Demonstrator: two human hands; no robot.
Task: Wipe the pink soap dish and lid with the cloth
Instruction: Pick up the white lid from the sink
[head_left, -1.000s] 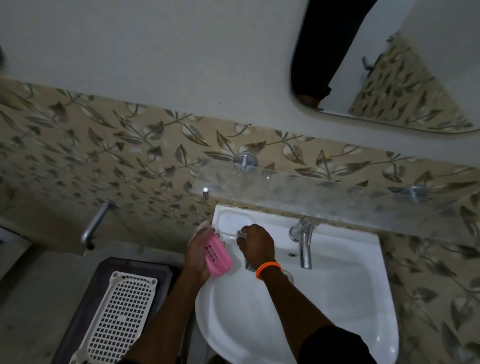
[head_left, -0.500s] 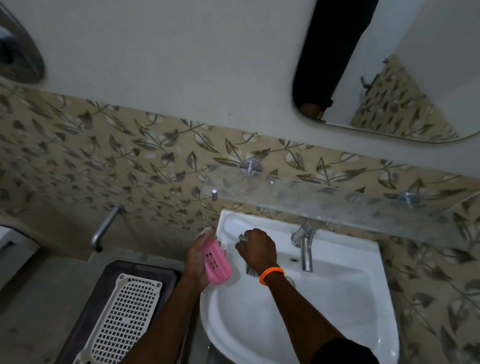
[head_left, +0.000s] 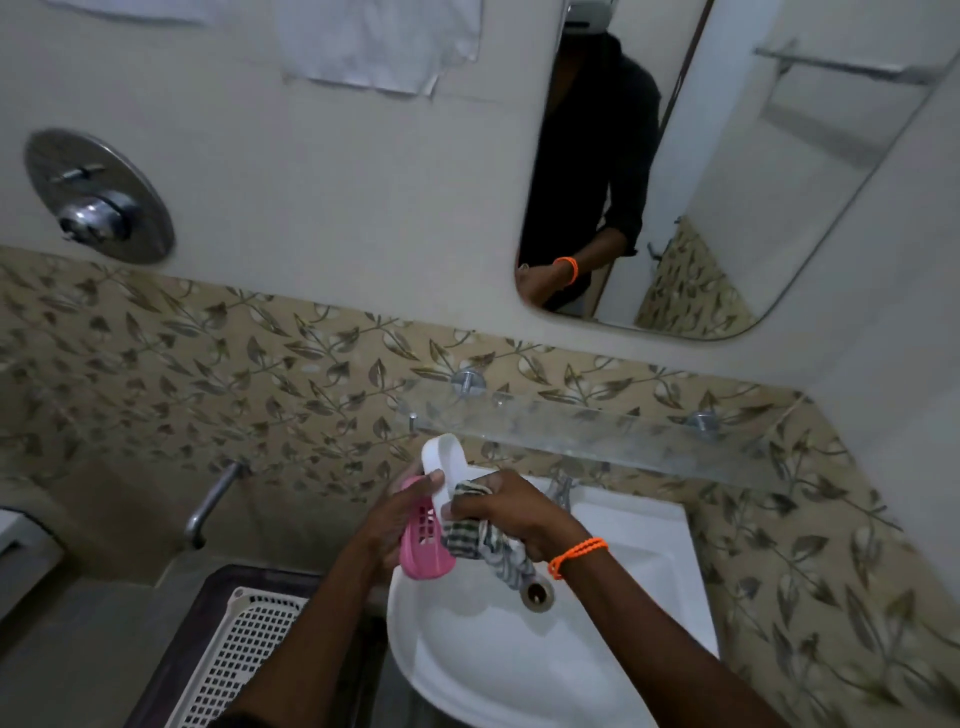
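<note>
My left hand (head_left: 387, 525) grips a pink slotted soap dish (head_left: 422, 543) together with a white oval lid (head_left: 445, 465), both held on edge above the left rim of the white sink (head_left: 519, 660). The lid stands upright behind the pink piece, my thumb across it. My right hand (head_left: 511, 512), with an orange band at the wrist, clutches a striped grey-and-white cloth (head_left: 480, 540) pressed against the lid and dish. The cloth's tail hangs toward the drain (head_left: 537, 592).
A chrome tap (head_left: 563, 491) stands behind my right hand under a glass shelf (head_left: 597, 436). A white perforated basket (head_left: 239, 660) lies on a dark surface left of the sink. A wall spout (head_left: 210, 501), shower valve (head_left: 96, 195) and mirror (head_left: 727, 171) are on the wall.
The camera tilted up, showing more wall and mirror. Both hands rose from the basin. The white lid and the striped cloth now show clearly, with the cloth pressed to the lid.
</note>
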